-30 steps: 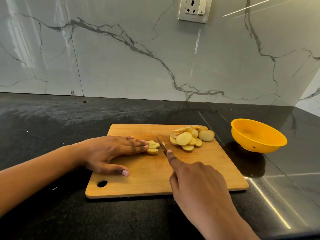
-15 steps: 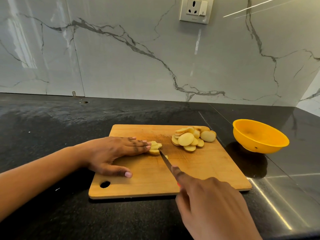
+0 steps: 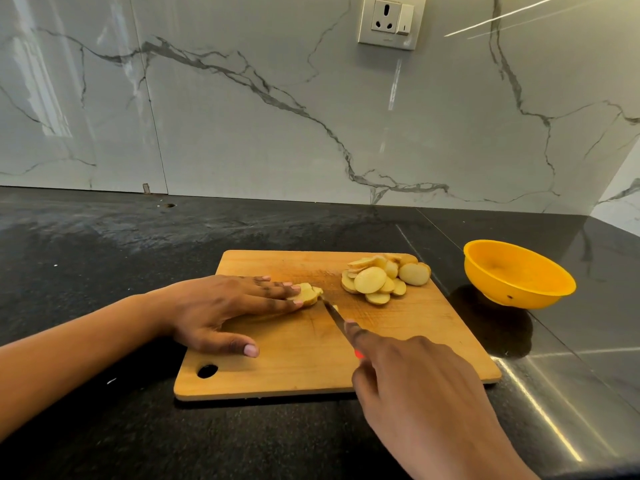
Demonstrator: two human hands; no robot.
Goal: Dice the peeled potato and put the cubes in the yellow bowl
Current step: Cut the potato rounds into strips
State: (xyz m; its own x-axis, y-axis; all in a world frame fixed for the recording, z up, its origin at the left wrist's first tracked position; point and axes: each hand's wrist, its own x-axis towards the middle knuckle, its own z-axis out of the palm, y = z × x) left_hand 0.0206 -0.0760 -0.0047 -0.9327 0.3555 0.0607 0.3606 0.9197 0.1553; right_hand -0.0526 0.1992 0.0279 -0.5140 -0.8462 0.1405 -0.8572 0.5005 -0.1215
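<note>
In the head view, the right hand has drawn back toward the person over the last second. More of the knife now shows than before. Its tip lies at the right edge of the small potato stack, whereas a second ago the blade was tucked close against the fingertips. I read this as the pull-through of one slicing stroke, with the stack being cut into strips on the way to cubes. The dicing is therefore only partly done. The pile of round slices at the far right of the cutting board looks uncut and unmoved. The yellow bowl stands on the dark desk just right of the board, and nothing can be seen in it. The left hand has barely shifted. Its fingers lie straight and close together, pressing flat on the stack, and the thumb is spread apart and rests on the board nearer the person. The right hand is curled round the knife's handle, of which only a sliver of red peeks out. Its index finger is stretched along the back of the blade. A wall socket sits on the marble wall above.
</note>
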